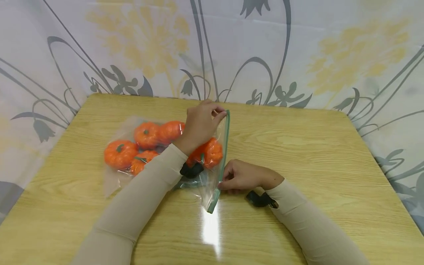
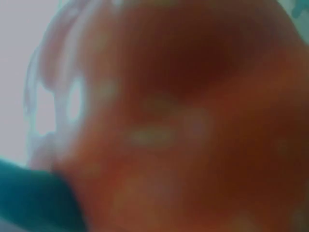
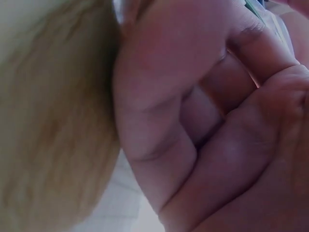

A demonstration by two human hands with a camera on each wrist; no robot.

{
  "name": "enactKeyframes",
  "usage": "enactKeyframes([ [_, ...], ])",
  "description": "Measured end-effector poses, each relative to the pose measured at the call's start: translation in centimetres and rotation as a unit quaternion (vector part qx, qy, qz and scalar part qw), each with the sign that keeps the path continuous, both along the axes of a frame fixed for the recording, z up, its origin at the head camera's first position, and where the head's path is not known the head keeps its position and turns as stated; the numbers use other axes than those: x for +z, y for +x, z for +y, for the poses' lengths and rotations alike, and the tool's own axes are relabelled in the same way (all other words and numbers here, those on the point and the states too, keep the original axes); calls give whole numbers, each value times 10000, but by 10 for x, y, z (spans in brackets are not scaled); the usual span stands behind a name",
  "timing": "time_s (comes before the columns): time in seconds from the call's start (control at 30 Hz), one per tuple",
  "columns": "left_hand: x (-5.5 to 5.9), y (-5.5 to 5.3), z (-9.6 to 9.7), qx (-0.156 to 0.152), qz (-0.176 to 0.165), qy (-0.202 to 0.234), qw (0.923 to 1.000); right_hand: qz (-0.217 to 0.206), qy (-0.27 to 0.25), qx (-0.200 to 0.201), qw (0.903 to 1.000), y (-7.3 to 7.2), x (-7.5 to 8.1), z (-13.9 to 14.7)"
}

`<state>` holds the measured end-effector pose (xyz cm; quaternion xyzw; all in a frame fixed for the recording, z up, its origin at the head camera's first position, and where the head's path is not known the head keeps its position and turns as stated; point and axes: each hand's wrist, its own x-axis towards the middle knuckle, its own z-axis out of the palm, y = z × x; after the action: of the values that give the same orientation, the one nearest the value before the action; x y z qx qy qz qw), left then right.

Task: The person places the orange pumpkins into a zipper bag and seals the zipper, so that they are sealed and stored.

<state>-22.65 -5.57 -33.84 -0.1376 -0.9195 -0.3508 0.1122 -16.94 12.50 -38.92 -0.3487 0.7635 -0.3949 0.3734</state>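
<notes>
A clear zip bag (image 1: pixel 207 184) with a green zip edge lies on the table, holding several small orange pumpkins (image 1: pixel 120 154) with green stems. At the far end of the zip edge, my left hand (image 1: pixel 200 123) pinches the bag between thumb and fingers. Lower along the same edge, my right hand (image 1: pixel 243 176) pinches it with curled fingers. In the left wrist view a blurred orange pumpkin (image 2: pixel 159 121) fills most of the picture. The right wrist view has the curled right hand (image 3: pixel 193 111) close up, its fingertips partly hidden.
The bag lies on a light wooden table (image 1: pixel 298 147). Behind the table hangs a pale cloth (image 1: pixel 225 44) with grey and yellow flowers. A dark wrist camera (image 1: pixel 260 198) sits under the right wrist, and another one (image 1: pixel 192 170) under the left.
</notes>
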Motion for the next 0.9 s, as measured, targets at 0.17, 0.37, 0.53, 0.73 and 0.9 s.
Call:
enactKeyframes([
  [0.17, 4, -10, 3, -38, -46, -283, 9996, -335, 53, -100, 9994, -3, -1, 1],
  [0.37, 8, -21, 2, 197, -121, -201, 9995, -670, 450, -123, 9967, -2, -7, -1],
  [0.53, 8, -28, 5, 124, -70, -224, 9996, -578, 566, -31, 9967, -2, -8, -1],
  [0.73, 8, -26, 1, 53, -261, -496, 9984, -555, 689, -154, 9960, -3, -6, -2],
  [0.9, 7, -3, -24, 114, -187, -597, 9980, -524, 791, -140, 9954, -5, -7, -4],
])
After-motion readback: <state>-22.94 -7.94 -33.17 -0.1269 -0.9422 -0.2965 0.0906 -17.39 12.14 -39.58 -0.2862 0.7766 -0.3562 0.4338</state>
